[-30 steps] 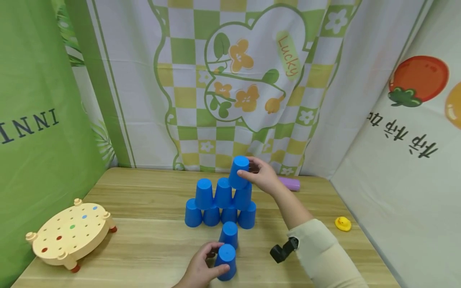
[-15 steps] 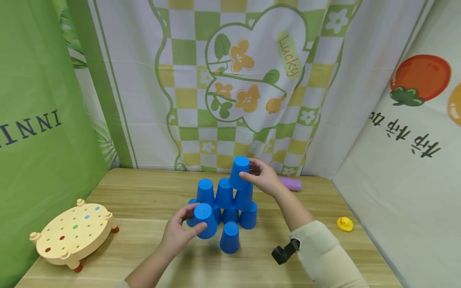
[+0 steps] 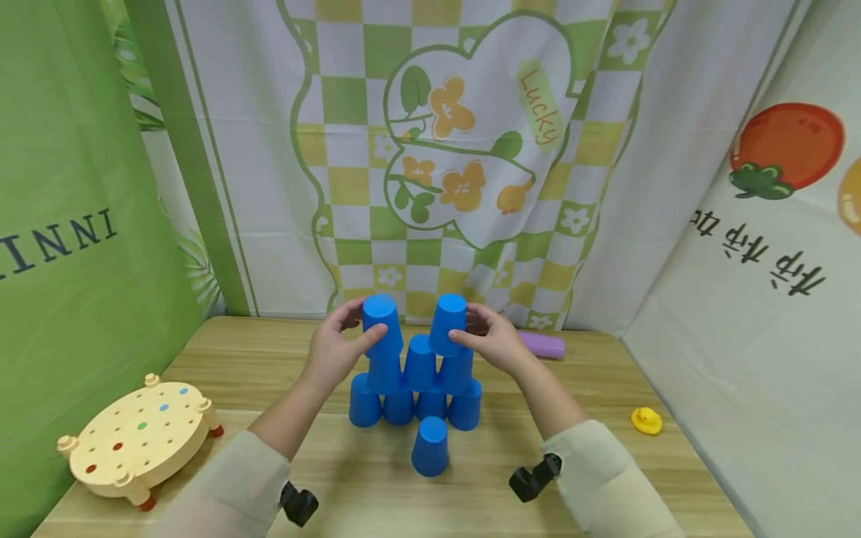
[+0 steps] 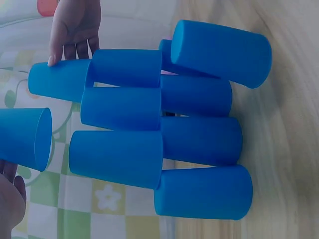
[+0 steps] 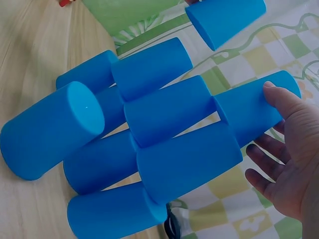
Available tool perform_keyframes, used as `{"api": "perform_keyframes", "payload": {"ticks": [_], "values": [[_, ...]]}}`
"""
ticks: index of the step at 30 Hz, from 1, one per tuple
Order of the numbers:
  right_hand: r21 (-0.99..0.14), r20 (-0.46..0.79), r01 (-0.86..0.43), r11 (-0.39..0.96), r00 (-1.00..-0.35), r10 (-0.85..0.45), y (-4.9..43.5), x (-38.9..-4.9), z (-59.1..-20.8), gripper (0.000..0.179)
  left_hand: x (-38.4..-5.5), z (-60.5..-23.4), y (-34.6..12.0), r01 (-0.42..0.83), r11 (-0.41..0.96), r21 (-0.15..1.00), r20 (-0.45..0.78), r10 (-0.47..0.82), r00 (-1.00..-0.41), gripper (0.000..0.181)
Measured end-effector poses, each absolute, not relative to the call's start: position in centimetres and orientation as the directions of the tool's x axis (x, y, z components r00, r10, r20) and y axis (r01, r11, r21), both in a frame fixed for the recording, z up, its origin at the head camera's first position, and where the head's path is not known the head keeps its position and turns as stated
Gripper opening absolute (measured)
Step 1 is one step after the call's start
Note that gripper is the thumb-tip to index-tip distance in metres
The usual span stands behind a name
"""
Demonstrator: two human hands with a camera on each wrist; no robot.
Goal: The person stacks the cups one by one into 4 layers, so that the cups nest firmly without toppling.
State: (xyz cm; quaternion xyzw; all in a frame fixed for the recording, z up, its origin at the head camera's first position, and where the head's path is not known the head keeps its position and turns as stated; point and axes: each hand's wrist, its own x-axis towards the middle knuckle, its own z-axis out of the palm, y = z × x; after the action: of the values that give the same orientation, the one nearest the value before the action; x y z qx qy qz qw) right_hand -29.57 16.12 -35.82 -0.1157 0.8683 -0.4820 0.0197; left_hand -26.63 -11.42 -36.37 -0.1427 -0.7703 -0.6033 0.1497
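Observation:
In the head view, my left hand (image 3: 331,350) grips an upside-down blue cup (image 3: 382,325) over the left of a blue cup stack. The left wrist view shows this cup (image 4: 22,135) apart from the stack. With thumb and fingers, my right hand (image 3: 498,340) holds another upside-down cup (image 3: 447,325) at the stack's upper right. Its rim meets the second row in the right wrist view, where the cup (image 5: 254,107) overlaps the row's end. Three cups form the second row (image 3: 420,366), above a bottom row (image 3: 365,402) of several. One separate cup (image 3: 430,448) stands in front.
A cream pegboard stand (image 3: 137,437) on short legs is at the table's left. Behind my right hand lies a purple cylinder (image 3: 543,345). A yellow toy duck (image 3: 646,421) sits near the right edge of the wooden table (image 3: 565,515). Printed curtains (image 3: 471,187) hang behind.
My left hand has taken a cup from the table in front and lifted it up and away to the stack's upper left. My right hand has stayed at its cup.

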Motion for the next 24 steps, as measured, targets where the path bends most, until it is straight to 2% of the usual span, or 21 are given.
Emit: {"api": "perform_keyframes", "payload": {"ticks": [8, 15, 24], "values": [[-0.848, 0.066, -0.166, 0.503, -0.975, -0.211, 16.5, -29.2, -36.6, 0.062, -29.3, -36.5, -10.1, 0.400, 0.193, 0.896, 0.401, 0.032, -0.915, 0.051], [-0.854, 0.094, -0.195, 0.482, -0.970, -0.225, 17.2, -28.4, -37.3, 0.061, -29.6, -36.9, -9.3, 0.400, 0.241, 0.884, 0.398, 0.060, -0.915, 0.050], [-0.852, 0.153, -0.221, 0.476, -0.972, -0.177, 19.0, -26.7, -38.2, 0.059, -30.1, -37.4, -9.4, 0.357, 0.241, 0.903, 0.357, 0.046, -0.933, 0.051]]}}
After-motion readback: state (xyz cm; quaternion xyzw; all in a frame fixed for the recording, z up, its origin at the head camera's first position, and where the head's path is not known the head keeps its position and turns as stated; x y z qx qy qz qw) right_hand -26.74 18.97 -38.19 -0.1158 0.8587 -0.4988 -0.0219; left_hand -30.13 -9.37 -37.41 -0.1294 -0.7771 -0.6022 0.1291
